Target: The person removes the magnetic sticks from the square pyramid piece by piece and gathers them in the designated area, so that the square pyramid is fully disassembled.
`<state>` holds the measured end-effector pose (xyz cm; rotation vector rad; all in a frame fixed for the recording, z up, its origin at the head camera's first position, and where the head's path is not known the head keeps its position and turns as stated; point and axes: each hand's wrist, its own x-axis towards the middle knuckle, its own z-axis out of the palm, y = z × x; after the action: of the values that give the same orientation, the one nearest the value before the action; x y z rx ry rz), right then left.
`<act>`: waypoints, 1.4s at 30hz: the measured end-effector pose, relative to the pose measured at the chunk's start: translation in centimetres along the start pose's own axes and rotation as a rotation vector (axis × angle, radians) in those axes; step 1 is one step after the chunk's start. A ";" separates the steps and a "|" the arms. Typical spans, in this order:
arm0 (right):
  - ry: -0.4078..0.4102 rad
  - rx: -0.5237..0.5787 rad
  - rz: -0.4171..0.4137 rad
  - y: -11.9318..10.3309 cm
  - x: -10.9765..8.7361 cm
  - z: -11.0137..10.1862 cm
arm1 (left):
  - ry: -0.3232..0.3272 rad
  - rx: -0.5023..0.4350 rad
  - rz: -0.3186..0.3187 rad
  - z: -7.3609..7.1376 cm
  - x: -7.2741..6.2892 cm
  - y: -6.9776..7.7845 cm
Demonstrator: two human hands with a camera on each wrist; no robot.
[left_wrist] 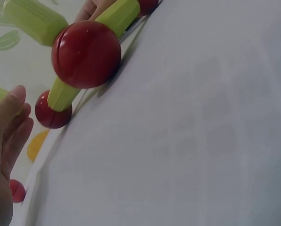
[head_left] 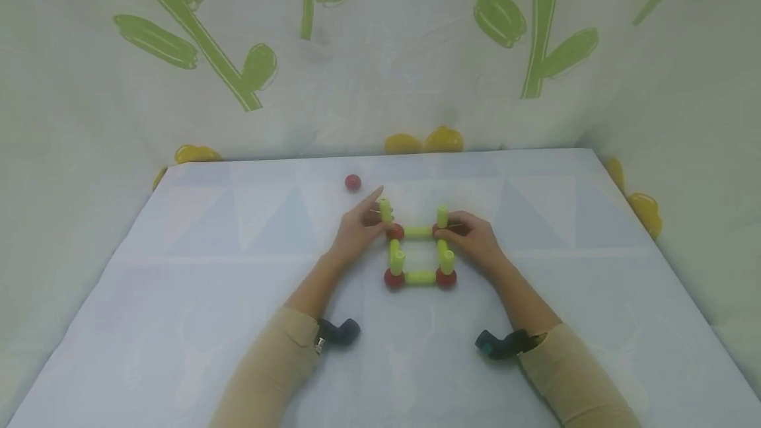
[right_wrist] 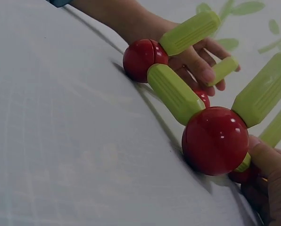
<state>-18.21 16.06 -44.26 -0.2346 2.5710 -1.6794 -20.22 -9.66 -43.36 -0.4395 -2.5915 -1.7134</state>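
In the head view a square frame of light green rods (head_left: 419,277) and red balls (head_left: 394,279) lies on the table, with a short green rod standing up from each corner. My left hand (head_left: 360,230) is at the far left corner, pinching the upright rod (right_wrist: 224,70) there between thumb and fingers. At the far right corner my right hand (head_left: 473,238) grips the red ball (right_wrist: 244,176), its thumb in front, its fingers mostly hidden behind. Close in the left wrist view is the near left ball (left_wrist: 86,54), which neither hand touches.
A loose red ball (head_left: 353,182) lies beyond my left hand, near the table's far edge. The white table (head_left: 178,322) bears pale triangle patterns. Behind it hangs a light curtain (head_left: 416,84) with green leaf prints. Dark wrist cameras (head_left: 505,345) jut inward from both sleeves.
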 end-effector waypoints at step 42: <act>0.013 -0.029 0.003 0.3 -0.1 0.0 | -0.230 0.403 -0.221 -7.5 1.3 -3.9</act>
<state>-18.17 16.17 -44.52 -0.2221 2.6055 -1.6489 -23.55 -17.59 -43.62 -0.3660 -3.1534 -1.1885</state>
